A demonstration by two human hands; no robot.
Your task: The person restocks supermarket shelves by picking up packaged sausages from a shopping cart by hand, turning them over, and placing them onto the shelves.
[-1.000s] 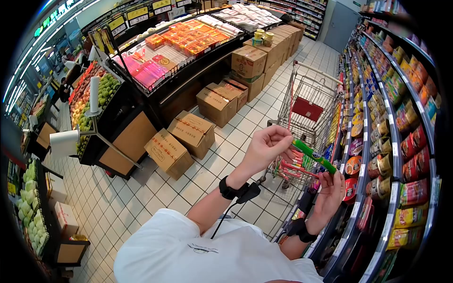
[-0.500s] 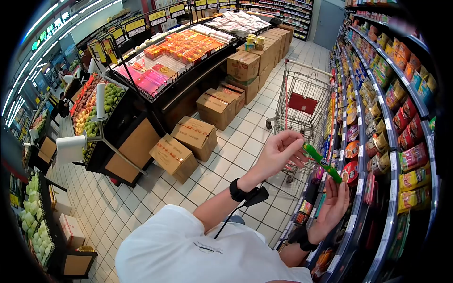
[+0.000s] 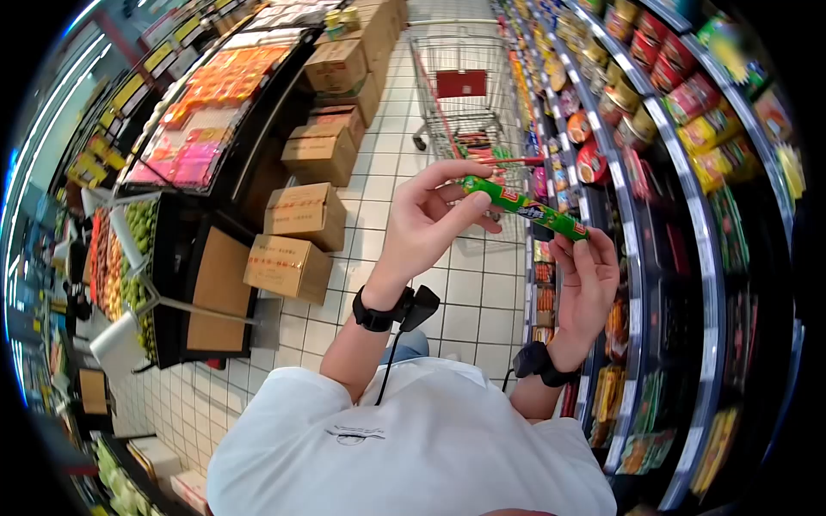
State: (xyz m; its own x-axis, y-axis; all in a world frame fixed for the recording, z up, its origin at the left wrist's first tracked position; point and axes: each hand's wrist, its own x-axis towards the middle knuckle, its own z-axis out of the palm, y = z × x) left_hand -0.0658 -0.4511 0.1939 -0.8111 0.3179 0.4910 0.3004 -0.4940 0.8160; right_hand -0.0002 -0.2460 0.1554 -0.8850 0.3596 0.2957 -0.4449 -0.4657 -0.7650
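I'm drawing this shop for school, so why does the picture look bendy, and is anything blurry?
In the head view, the shelf rails bow and black fills the corners, probably from a very wide lens; also in the head view, a patch at the upper right is too smeary to make out, while the green stick-shaped packet looks fairly sharp.

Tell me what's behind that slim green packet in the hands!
Past the slim green packet, the shopping cart and tiled floor show. Whatever the packet and left hand cover can't be seen.
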